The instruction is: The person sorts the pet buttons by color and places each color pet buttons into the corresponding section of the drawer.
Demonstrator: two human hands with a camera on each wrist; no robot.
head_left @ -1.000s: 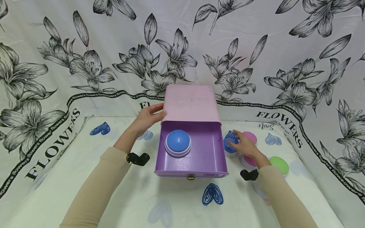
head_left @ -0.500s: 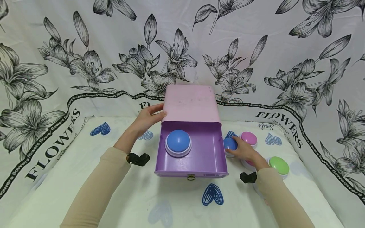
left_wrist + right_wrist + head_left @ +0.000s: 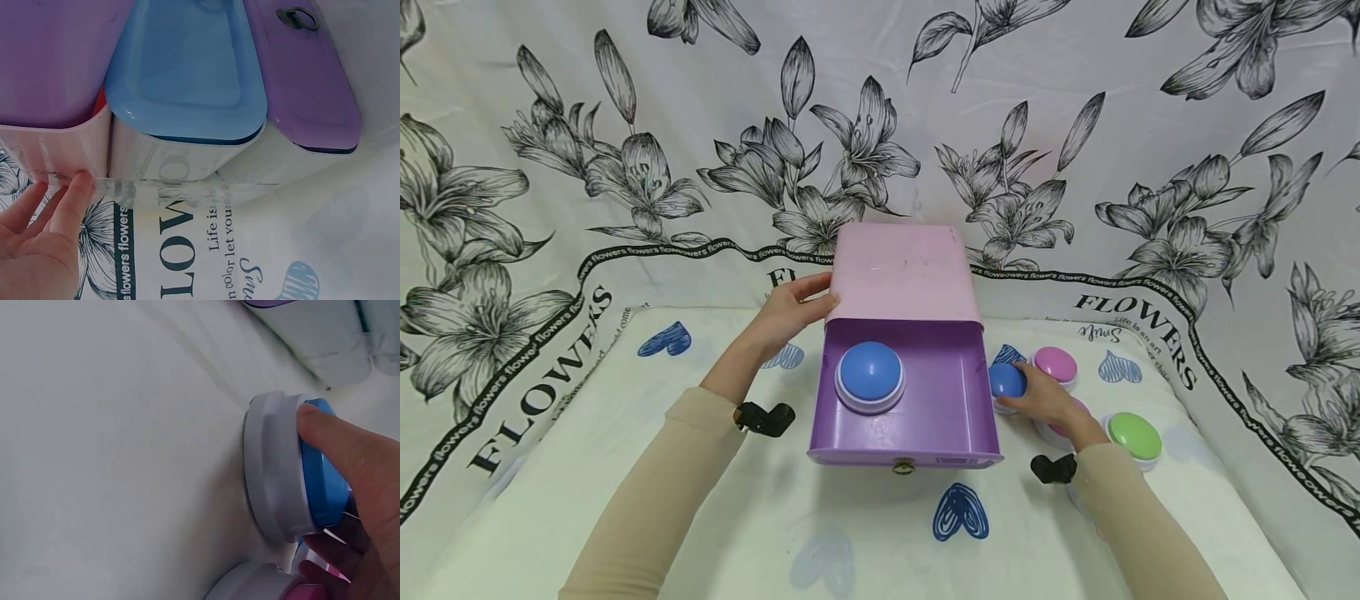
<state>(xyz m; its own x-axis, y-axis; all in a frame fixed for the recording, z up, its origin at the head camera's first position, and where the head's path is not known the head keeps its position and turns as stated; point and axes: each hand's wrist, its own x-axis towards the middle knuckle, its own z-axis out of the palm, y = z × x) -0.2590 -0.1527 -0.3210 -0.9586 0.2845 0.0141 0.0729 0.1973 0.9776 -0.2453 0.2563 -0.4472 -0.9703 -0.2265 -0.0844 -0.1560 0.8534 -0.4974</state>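
Observation:
My left hand (image 3: 782, 317) rests its fingertips and thumb against the left side of the pink drawer cabinet (image 3: 902, 271). Its purple top drawer (image 3: 943, 400) is pulled out toward me. Inside that drawer, at the left, sits a large push button (image 3: 870, 372) with a blue dome and white base. Just right of the drawer, my right hand (image 3: 1052, 396) grips a second blue push button (image 3: 1006, 381). In the right wrist view the thumb lies on the edge of its blue top (image 3: 325, 475), with other fingers curled round the far side.
Near the right hand stand a pink button (image 3: 1055, 364), another pink one partly hidden beneath the hand, and a green button (image 3: 1135, 435). Below the open drawer, the left wrist view shows a closed blue drawer (image 3: 187, 69) and a closed purple drawer (image 3: 312, 81) with a ring pull.
My right hand has come down from above the second blue button, and its spread fingers have closed round it. The left hand and the open drawer have stayed put.

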